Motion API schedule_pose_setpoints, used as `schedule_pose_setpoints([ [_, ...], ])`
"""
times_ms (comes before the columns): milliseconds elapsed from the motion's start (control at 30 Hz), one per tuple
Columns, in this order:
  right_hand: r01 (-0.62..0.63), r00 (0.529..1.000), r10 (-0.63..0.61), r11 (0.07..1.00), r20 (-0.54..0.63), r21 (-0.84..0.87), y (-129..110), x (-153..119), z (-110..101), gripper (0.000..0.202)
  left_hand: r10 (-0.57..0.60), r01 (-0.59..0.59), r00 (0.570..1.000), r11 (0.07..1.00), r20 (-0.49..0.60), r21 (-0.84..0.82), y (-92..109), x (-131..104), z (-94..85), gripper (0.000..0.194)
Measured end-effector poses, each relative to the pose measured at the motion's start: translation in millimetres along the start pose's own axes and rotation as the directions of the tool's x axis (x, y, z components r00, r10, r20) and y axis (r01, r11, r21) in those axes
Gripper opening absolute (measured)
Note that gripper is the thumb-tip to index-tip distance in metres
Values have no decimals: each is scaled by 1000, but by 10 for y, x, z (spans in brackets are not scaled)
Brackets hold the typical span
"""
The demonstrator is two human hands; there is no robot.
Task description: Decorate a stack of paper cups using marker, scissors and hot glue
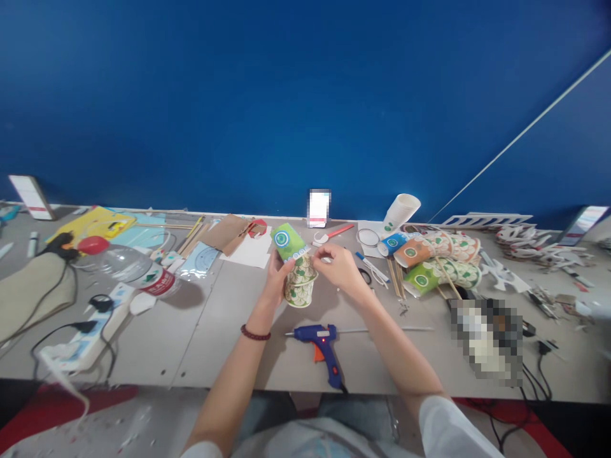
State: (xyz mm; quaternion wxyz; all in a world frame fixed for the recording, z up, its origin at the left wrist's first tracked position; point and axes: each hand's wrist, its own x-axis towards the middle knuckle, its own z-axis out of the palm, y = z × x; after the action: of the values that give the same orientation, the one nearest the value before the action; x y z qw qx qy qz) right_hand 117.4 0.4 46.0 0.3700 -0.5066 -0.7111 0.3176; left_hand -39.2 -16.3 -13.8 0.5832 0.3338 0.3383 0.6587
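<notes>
Near the middle of the view, my left hand (275, 278) is wrapped round a stack of patterned paper cups (300, 294) with a green printed piece (289, 240) at its upper end. The stack tilts up to the left. At its right side is my right hand (334, 264), its thumb and fingertips pinched together close to the cups. Whatever lies between those fingertips is too small to make out. Below the hands, a blue glue gun (319, 333) with an orange trigger lies on the grey table (229, 356).
A plastic bottle (126, 266) and a white power strip (98, 331) lie at the left. Further right are more joined cups (442, 249), white stacked cups (401, 211), wooden sticks (395, 277) and black cables. A lit phone (318, 208) stands against the blue wall.
</notes>
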Motion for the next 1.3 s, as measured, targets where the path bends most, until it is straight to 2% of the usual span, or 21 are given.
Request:
schedule_pose_setpoints([
  [200, 23, 1000, -22, 998, -12, 62, 20, 5, 9, 11, -7, 7, 1000, 1000, -2, 2, 22, -5, 9, 52],
  [367, -5, 1000, 3, 992, 11, 124, -3, 1, -10, 11, -23, 23, 1000, 1000, -5, -5, 23, -5, 8, 53],
  [1300, 42, 999, -41, 999, -30, 32, -11, -18, 29, 10, -10, 10, 1000, 1000, -9, 1, -15, -3, 3, 52],
])
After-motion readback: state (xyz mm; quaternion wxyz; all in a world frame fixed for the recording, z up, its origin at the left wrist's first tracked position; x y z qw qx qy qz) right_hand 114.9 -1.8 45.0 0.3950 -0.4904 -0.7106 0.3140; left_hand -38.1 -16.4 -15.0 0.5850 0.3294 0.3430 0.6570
